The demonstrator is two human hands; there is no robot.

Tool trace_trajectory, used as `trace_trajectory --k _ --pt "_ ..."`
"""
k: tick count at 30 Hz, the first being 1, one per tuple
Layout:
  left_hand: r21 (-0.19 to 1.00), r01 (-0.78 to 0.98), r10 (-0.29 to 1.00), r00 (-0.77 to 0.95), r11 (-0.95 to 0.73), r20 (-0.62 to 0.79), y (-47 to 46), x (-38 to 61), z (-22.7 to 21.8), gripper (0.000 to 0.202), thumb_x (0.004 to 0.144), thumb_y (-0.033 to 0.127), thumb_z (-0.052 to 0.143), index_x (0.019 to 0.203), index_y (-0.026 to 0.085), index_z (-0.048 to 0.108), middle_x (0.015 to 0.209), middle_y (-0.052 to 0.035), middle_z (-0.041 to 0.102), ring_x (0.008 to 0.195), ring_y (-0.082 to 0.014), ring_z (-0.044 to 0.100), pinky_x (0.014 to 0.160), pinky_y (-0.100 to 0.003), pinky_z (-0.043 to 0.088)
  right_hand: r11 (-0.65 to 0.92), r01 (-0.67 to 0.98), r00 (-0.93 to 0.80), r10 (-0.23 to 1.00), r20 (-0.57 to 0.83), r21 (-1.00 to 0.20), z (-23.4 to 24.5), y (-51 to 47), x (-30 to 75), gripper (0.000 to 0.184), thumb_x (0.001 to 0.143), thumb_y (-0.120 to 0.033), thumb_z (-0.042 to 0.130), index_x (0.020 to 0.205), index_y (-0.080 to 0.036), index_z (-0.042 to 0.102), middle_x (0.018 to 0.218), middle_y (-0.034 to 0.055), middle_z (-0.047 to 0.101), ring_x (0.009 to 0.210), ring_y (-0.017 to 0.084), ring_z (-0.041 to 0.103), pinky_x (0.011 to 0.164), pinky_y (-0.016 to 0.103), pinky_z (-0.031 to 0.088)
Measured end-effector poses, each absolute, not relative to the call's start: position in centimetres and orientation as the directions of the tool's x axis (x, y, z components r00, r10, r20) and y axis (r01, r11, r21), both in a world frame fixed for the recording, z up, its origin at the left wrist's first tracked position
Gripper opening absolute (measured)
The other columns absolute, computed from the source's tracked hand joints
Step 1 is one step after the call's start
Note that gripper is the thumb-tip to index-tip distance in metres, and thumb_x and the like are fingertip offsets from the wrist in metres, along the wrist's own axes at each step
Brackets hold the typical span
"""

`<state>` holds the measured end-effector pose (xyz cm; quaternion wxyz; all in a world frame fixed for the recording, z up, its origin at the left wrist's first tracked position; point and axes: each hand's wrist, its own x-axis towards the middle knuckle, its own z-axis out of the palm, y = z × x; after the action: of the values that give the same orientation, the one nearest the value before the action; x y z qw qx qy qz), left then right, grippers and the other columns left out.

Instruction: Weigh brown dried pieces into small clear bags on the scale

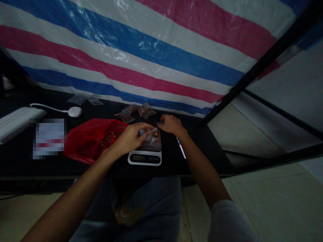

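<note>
A kitchen scale (pixel 144 158) with a white front and a small display stands before me. On its plate sits a small cup (pixel 154 135) holding brownish bits. My left hand (pixel 132 137) reaches over the plate from the left, thumb and fingers curled close together beside the cup; whatever is between them is too small to name. Just behind the scale's right corner, my right hand (pixel 171 123) is closed, with a dark or clear edge showing at its fingertips. Left of the scale lies an open red plastic bag (pixel 84 139) with brown pieces inside, partly covered by my left forearm.
Several filled clear packets (pixel 143 110) lie behind the scale. Flat clear bags (pixel 78 98) are at the back left. A white cable with a round end (pixel 75 111), a white power strip (pixel 20 121) and a blurred packet (pixel 49 137) lie left. A pen-like object (pixel 181 148) lies right.
</note>
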<state>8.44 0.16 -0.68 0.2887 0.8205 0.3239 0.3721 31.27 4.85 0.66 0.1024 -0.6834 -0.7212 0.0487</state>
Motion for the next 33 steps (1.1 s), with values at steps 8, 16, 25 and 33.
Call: trace_trajectory --k 8,16,25,33 --pt "0.732 0.343 0.781 0.472 -0.589 0.408 -0.1 7.0 -0.4 0.028 0.098 0.035 0.055 0.11 0.018 0.073 0.112 -0.0081 0.078 0.104 -0.024 0.072 0.09 -0.036 0.057 0.092 0.971 -0.067 0.991 0.117 -0.221 4.3 5.8 33.4 0.016 0.082 -0.021 0.067 0.096 -0.017 0.075 0.096 0.0108 0.077 0.088 0.025 0.07 0.076 0.033 0.05" --pt "0.609 0.352 0.702 0.307 -0.711 0.642 -0.6 8.4 2.2 0.07 0.082 0.047 0.077 0.141 0.016 0.056 0.143 -0.0145 0.061 0.133 -0.0308 0.057 0.114 -0.048 0.046 0.328 0.687 -0.106 0.928 0.357 -0.649 9.4 2.5 32.5 0.019 0.078 -0.013 0.064 0.097 -0.015 0.068 0.074 -0.0003 0.068 0.067 0.014 0.063 0.064 0.026 0.045" --pt "0.802 0.137 0.807 0.217 -0.582 0.549 -2.9 9.4 1.6 0.062 0.084 0.045 0.076 0.136 0.017 0.059 0.134 -0.0128 0.069 0.121 -0.029 0.067 0.108 -0.044 0.052 0.417 0.281 -0.183 0.907 0.378 -0.864 7.1 -3.1 26.1 0.009 0.083 -0.023 0.067 0.09 -0.02 0.061 0.078 -0.002 0.065 0.07 0.012 0.062 0.065 0.025 0.049" --pt "0.843 0.222 0.862 0.263 -0.49 0.433 -3.1 6.1 -1.1 0.064 0.084 0.053 0.075 0.136 0.019 0.061 0.132 -0.0116 0.069 0.117 -0.0292 0.067 0.107 -0.045 0.051 0.328 0.305 -0.128 0.945 0.302 -0.894 3.2 -4.6 28.6 0.022 0.09 -0.036 0.068 0.106 -0.021 0.066 0.093 0.0028 0.071 0.083 0.016 0.067 0.075 0.03 0.053"
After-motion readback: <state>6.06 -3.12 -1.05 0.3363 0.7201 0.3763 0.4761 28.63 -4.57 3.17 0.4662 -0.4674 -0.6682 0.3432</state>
